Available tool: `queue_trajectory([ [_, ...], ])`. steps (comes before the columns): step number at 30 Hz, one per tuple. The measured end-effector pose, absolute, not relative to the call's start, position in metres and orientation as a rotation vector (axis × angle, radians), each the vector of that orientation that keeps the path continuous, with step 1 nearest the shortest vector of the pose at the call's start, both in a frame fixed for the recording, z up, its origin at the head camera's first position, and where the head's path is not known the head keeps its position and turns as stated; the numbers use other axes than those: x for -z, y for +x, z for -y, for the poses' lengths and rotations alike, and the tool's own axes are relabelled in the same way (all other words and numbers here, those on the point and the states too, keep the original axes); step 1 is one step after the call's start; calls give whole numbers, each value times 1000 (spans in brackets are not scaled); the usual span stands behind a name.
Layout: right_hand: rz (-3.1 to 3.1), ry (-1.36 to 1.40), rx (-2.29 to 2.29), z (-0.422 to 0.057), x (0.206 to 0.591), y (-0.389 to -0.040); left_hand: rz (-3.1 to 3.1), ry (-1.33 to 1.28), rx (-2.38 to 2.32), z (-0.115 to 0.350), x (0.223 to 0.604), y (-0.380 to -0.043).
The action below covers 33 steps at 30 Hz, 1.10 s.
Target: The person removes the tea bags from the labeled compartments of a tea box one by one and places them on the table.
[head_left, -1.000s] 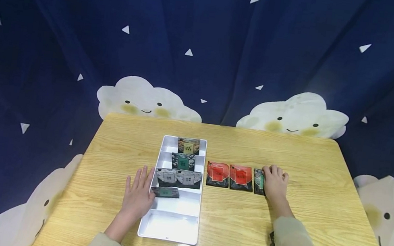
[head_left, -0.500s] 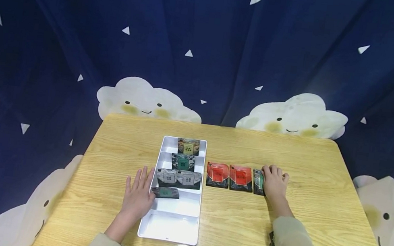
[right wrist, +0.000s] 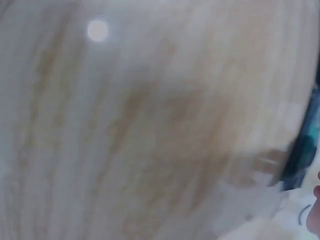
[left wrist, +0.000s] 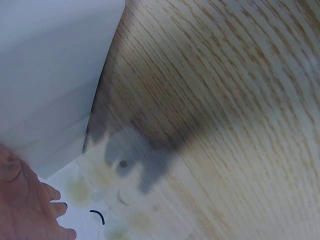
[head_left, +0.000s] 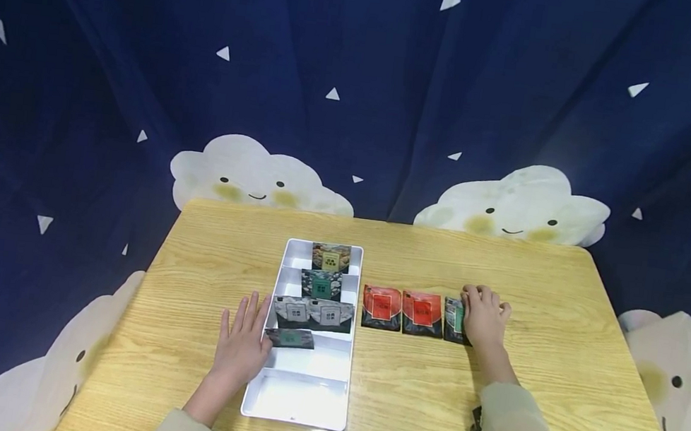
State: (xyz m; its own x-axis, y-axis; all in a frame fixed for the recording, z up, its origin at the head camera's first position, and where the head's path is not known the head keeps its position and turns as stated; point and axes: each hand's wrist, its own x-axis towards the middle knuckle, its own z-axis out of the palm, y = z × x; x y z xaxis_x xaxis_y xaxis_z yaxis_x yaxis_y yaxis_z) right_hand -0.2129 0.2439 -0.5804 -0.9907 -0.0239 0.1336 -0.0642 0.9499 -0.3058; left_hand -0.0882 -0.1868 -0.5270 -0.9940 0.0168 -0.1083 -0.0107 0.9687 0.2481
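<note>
My right hand [head_left: 487,324] is at the right end of a row of sachets, its bent fingers gripping the right side of a black-and-green sachet [head_left: 454,320]. In the right wrist view that sachet [right wrist: 302,150] stands tilted at the right edge, beside the fingertips [right wrist: 315,217]. Two red-and-black sachets [head_left: 382,308] lie flat to its left. My left hand [head_left: 243,348] rests along the left side of a white compartment tray [head_left: 349,386], fingers straight, thumb by a dark green-labelled sachet [head_left: 289,338]. In the left wrist view, the left hand [left wrist: 25,205] shows beside the tray wall [left wrist: 55,85].
Further back in the tray, upright sachets stand in separate compartments: a yellow-labelled one [head_left: 331,258], a green-labelled one [head_left: 321,285] and two grey ones [head_left: 330,315]. The front compartment [head_left: 299,396] shows its bare floor. A patterned dark blue curtain [head_left: 383,106] hangs behind the wooden table [head_left: 414,401].
My right hand has shifted slightly right and back, and more of the black-and-green sachet shows beside its fingers. The left hand and the tray stay put.
</note>
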Motion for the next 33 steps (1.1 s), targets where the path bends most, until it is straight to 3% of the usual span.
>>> queue_trajectory([
  [18,2656,452,-636,-163,523,-186,-3022,16,-383,187,530,-88],
  [33,2582,867,-542,-80,507,-155,-3018,11,-387,187,527,-88],
])
